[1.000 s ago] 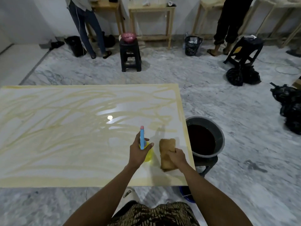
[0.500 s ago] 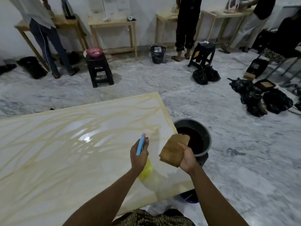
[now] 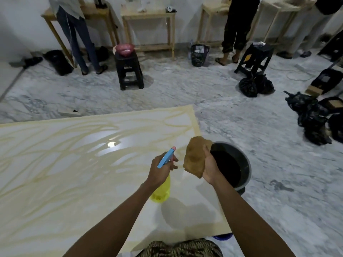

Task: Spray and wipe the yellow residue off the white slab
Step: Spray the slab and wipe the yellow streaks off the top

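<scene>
The white slab [image 3: 74, 182] fills the lower left, streaked all over with yellow residue [image 3: 61, 145]; its near right corner looks cleaner. My left hand [image 3: 159, 171] grips a yellow spray bottle [image 3: 162, 190] with a blue and pink trigger head, held above the slab's right part. My right hand [image 3: 211, 167] holds a brown cloth [image 3: 196, 154] lifted off the slab, over its right edge beside the bucket.
A grey bucket [image 3: 245, 164] of dark water sits on a stool at the slab's right edge. Black stools [image 3: 130, 71], black bags [image 3: 256, 86], a waste bin [image 3: 199, 54] and wooden tables stand beyond. Other people's legs [image 3: 81, 39] are at the back.
My right hand has lifted the brown cloth off the slab and raised it toward the bucket. The left hand has raised and tilted the spray bottle. My head has turned right.
</scene>
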Action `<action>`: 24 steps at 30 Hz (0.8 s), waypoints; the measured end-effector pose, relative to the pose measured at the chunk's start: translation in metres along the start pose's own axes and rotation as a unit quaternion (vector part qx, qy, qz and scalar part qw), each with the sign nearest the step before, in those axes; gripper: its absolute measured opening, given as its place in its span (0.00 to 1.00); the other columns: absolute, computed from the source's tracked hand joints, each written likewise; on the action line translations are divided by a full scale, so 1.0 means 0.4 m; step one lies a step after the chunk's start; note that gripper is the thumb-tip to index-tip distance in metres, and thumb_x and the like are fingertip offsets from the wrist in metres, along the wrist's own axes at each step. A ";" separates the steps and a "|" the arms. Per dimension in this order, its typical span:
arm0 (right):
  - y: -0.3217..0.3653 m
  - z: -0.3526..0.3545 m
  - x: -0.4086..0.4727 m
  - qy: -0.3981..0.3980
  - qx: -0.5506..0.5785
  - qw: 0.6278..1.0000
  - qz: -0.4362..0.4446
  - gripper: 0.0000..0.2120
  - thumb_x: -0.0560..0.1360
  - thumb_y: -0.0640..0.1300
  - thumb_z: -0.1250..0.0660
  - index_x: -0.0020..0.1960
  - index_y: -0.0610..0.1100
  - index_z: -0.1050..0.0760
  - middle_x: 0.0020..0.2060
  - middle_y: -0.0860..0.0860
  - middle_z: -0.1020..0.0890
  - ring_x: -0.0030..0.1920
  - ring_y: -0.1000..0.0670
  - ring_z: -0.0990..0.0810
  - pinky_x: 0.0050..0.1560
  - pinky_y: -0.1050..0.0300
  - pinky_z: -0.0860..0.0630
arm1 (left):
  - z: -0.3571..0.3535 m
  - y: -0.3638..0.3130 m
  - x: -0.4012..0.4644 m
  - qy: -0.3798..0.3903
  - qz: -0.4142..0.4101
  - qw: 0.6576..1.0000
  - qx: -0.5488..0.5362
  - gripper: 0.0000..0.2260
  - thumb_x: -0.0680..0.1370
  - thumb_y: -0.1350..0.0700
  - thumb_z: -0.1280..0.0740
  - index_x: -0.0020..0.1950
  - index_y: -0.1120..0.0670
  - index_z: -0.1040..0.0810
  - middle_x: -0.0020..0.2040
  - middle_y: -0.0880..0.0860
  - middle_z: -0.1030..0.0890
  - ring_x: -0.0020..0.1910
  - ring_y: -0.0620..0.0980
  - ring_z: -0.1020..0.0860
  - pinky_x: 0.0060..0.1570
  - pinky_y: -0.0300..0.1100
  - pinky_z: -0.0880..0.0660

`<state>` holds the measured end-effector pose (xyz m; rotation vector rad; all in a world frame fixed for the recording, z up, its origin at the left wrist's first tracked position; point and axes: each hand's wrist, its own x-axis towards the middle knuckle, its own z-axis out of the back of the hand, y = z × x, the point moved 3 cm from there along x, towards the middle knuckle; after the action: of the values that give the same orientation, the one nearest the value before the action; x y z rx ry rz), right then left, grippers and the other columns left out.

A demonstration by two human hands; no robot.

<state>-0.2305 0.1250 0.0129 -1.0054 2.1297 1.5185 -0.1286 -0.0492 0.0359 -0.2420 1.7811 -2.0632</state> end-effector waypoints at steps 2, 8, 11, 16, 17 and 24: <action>0.016 -0.016 0.037 0.020 -0.026 0.999 -0.017 0.34 0.74 0.69 0.38 0.68 0.44 0.25 0.59 0.42 0.17 0.60 0.41 0.19 0.67 0.37 0.27 | 0.008 0.000 0.009 -0.008 0.007 1.000 0.013 0.15 0.74 0.71 0.37 0.45 0.55 0.16 0.46 0.53 0.14 0.41 0.50 0.15 0.44 0.50 0.14; 0.028 -0.039 0.097 0.075 -0.084 0.992 -0.059 0.33 0.77 0.68 0.42 0.66 0.43 0.24 0.56 0.42 0.16 0.59 0.40 0.18 0.66 0.40 0.26 | -0.008 0.000 0.020 -0.033 0.071 0.995 0.060 0.09 0.79 0.61 0.36 0.47 0.56 0.15 0.36 0.53 0.17 0.27 0.49 0.23 0.27 0.46 0.24; 0.029 -0.037 0.112 0.086 -0.117 0.987 -0.071 0.32 0.77 0.68 0.43 0.67 0.44 0.25 0.56 0.43 0.16 0.58 0.42 0.17 0.64 0.43 0.24 | -0.018 0.011 0.025 -0.037 0.099 0.990 0.096 0.12 0.77 0.55 0.35 0.47 0.62 0.15 0.33 0.51 0.17 0.25 0.52 0.23 0.29 0.48 0.23; 0.033 -0.022 0.138 0.101 -0.128 0.983 -0.086 0.32 0.77 0.70 0.44 0.66 0.46 0.23 0.56 0.45 0.15 0.58 0.44 0.17 0.66 0.43 0.25 | -0.023 0.017 0.025 -0.020 0.149 0.975 0.162 0.19 0.67 0.51 0.37 0.45 0.62 0.13 0.24 0.55 0.21 0.21 0.52 0.23 0.35 0.45 0.23; 0.037 -0.021 0.143 0.105 -0.130 0.982 -0.088 0.32 0.77 0.70 0.44 0.66 0.46 0.24 0.56 0.45 0.15 0.58 0.44 0.17 0.67 0.43 0.26 | -0.025 0.016 0.027 -0.022 0.156 0.973 0.166 0.19 0.67 0.52 0.37 0.45 0.62 0.13 0.23 0.54 0.22 0.22 0.53 0.23 0.36 0.45 0.23; 0.044 -0.019 0.177 0.119 -0.136 0.979 -0.090 0.34 0.76 0.70 0.43 0.68 0.46 0.25 0.58 0.45 0.16 0.59 0.43 0.18 0.65 0.42 0.25 | -0.043 0.003 0.031 -0.029 0.155 0.977 0.145 0.12 0.71 0.50 0.36 0.48 0.45 0.14 0.37 0.52 0.13 0.30 0.59 0.16 0.44 0.59 0.15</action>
<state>-0.2909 0.0963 -0.0170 -1.5007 1.9464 1.7011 -0.1463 -0.0388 0.0301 0.0569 1.3598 -2.0276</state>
